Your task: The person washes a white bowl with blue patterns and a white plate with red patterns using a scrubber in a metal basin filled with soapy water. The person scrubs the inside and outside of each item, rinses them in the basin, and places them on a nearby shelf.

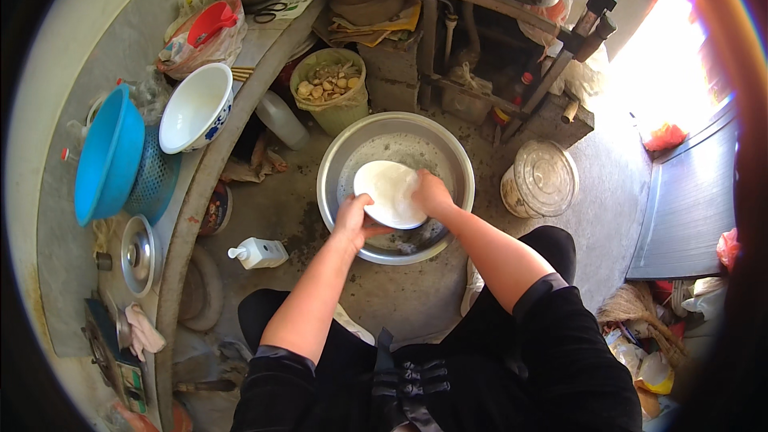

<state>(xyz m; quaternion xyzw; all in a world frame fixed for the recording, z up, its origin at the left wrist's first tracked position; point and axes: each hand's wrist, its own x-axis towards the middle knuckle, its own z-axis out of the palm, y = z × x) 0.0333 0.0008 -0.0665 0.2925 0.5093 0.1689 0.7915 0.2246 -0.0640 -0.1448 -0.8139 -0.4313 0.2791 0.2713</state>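
A white bowl (387, 193) is tilted over the wide metal basin (336, 150), which stands on the floor between my knees. My left hand (354, 220) grips its lower left rim, thumb on top and fingers underneath. At the right rim my right hand (433, 193) holds the bowl, slightly blurred, its fingertips partly hidden. Inside the basin a shallow layer of cloudy water with dark specks covers the bottom. A white pump bottle (261, 252) lies on the floor left of the basin.
Beyond the basin stands a lined bin (331, 114) of food scraps. A lidded plastic bucket (540, 179) is to the right. The curved counter (204, 183) on the left bears a blue basin (108, 156), a white patterned bowl (197, 109) and a metal lid (139, 256). A broom (627, 306) lies at lower right.
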